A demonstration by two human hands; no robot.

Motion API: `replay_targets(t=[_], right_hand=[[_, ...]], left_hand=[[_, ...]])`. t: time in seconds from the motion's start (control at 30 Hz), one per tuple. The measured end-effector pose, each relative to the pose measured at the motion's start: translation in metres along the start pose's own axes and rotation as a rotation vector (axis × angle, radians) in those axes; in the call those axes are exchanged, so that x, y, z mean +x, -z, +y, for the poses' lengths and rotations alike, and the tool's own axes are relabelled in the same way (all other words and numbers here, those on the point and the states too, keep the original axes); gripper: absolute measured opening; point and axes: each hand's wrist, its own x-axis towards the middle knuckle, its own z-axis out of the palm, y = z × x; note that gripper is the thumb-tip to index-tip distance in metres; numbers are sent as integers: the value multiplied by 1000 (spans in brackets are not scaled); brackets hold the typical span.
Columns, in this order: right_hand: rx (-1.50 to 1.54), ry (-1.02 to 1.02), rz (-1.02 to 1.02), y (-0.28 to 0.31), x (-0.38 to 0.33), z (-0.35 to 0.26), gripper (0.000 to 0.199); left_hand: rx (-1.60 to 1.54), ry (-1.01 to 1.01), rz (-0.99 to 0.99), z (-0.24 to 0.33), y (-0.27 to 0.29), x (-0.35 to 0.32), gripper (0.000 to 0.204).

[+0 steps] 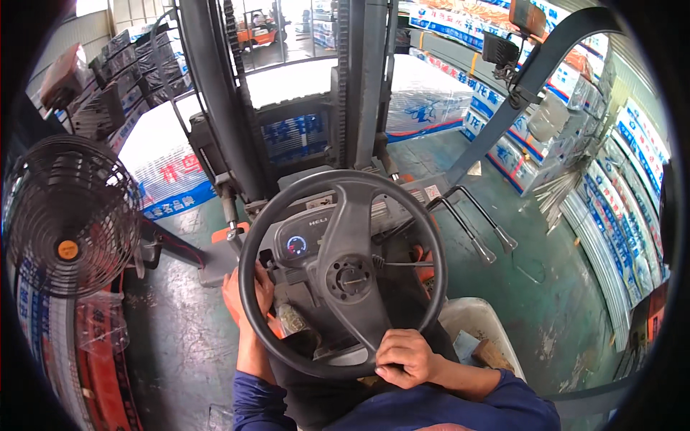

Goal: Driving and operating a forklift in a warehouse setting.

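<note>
In front of me is a black steering wheel (350,188) with a dark hub. My right hand (405,358) is closed over its lower rim, knuckles up. My left hand (236,296) is at the wheel's left side, curled round the rim from behind; its fingers show inside the rim, which hides part of the hand. Behind the wheel sits a dashboard with a lit round gauge (296,246). A clear bottle with something pale in it (291,320) lies below the dashboard. Two bent black levers with grey knobs (497,241) stand right of the wheel, untouched.
A dark mast (233,108) rises ahead, with wide white-wrapped stacks (287,82) beyond it. At left is a black caged fan (68,215). Wrapped stacks (611,194) line the right side. A pale bin (496,320) is beside my right arm. An orange forklift (259,34) stands far ahead.
</note>
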Motion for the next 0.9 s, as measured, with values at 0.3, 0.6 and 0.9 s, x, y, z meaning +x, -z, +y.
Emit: replay_targets(t=[0.3,0.6,0.9], right_hand=[[1,0,12,-8,40,13,17],[37,-50,-11,-2,100,55,10],[-26,-92,-41,-26,143,79,9]], left_hand=[[-49,5,63,-22,-9,29,6],[-22,68,-48,-45,-30,54,3],[-288,415,-221,-187,-110,159,39]])
